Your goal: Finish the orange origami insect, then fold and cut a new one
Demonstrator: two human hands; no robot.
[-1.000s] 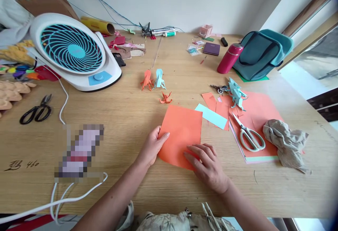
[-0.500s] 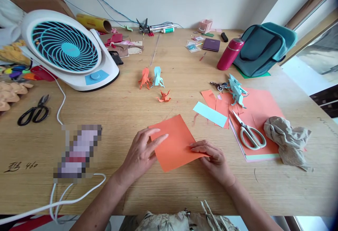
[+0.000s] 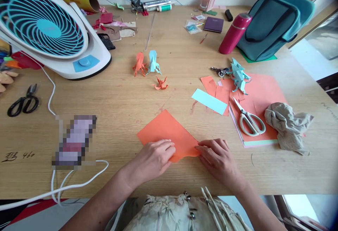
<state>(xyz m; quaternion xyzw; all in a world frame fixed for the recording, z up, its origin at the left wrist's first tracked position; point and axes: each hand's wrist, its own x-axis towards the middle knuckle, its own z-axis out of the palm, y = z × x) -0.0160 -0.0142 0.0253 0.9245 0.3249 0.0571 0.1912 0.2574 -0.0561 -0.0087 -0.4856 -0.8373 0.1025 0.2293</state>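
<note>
An orange paper sheet (image 3: pixel 166 129) lies turned like a diamond on the wooden table (image 3: pixel 118 104) close to its near edge. My left hand (image 3: pixel 155 157) rests on the sheet's near-left edge, fingers curled over the paper. My right hand (image 3: pixel 218 158) pinches the sheet's right corner, which lifts slightly off the wood. Both hands are at the sheet's lower part.
Small folded paper figures, orange (image 3: pixel 139 63), light blue (image 3: pixel 153 62) and a tiny orange one (image 3: pixel 161 83), stand further back. To the right lie paper strips (image 3: pixel 209 101), grey scissors (image 3: pixel 249 121) on a paper stack, a crumpled cloth (image 3: pixel 287 126). A fan (image 3: pixel 47 30), black scissors (image 3: pixel 22 101) sit left.
The sheet has been rotated and drawn toward me, from a tilted rectangle to a diamond. Both hands slid down to its near edges. The camera tipped lower and closer to the table.
</note>
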